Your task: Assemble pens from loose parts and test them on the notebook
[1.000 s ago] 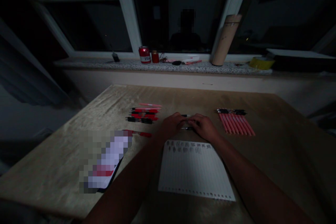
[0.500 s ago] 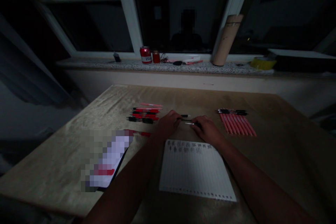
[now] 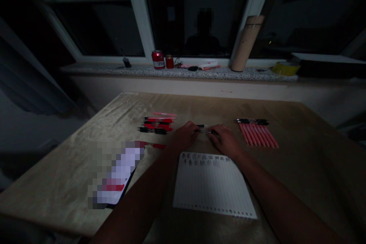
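Beyond the notepad, my left hand is closed, its fingertips pinching a thin dark pen part. Close by on the right, my right hand pinches another slim pen piece, black with a silvery end. The two pieces meet or overlap in the narrow gap between the hands; dim light hides whether they are joined. Just behind the left fingertips lies a short black pen part. The lined spiral notepad, with rows of dark scribbles at its far edge, lies below my wrists.
Left of my hands lie several red, pink and black pens. A red pen lies by the phone. To the right are pink pens in a row, with black pens behind. A can stands on the windowsill.
My hands have brought the two pen pieces level, so they now meet or overlap. The left hand shifted slightly right; other things stay in place.
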Demonstrator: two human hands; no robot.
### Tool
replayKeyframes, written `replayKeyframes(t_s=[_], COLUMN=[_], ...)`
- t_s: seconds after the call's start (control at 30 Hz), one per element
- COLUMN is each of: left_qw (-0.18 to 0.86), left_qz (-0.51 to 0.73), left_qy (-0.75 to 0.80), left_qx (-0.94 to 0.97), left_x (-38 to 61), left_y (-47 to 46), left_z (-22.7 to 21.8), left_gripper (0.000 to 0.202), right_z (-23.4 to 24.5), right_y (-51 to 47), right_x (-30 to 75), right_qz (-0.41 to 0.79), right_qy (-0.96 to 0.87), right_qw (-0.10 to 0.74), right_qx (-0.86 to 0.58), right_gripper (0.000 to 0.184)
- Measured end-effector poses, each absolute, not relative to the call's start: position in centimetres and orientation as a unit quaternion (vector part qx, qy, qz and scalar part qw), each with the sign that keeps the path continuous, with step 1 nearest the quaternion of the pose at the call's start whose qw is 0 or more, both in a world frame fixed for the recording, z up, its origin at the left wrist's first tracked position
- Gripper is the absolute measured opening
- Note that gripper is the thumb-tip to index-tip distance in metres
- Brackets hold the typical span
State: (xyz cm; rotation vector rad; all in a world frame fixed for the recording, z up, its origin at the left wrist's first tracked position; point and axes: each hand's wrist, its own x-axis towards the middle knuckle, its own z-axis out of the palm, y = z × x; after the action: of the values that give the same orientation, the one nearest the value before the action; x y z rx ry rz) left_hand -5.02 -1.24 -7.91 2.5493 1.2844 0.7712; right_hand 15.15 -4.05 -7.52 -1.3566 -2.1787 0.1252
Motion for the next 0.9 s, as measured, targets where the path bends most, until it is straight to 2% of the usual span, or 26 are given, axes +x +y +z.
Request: replayKeyframes(t_s=[0.63,0.9], left_qw=[0.139,0.143], left_qz=[0.291,0.318], left_qy=[0.398,0.392], left_qx=[0.859,0.851], left_x=[-4.65,-4.7], left_y=[-0.97,-0.94], left_z=[-8.01,-8.03], left_gripper=[0.026,0.023], right_z=[-7.37,-7.13], right_y=[-4.21,-4.31], right_x=[14.88,14.94], right_qz=[0.057,0.055], right_qy=[-0.828,-0.824], right_qw=[0.269,0.299], right_qx=[-0.488,-0.478], right_gripper=[0.015,0.017])
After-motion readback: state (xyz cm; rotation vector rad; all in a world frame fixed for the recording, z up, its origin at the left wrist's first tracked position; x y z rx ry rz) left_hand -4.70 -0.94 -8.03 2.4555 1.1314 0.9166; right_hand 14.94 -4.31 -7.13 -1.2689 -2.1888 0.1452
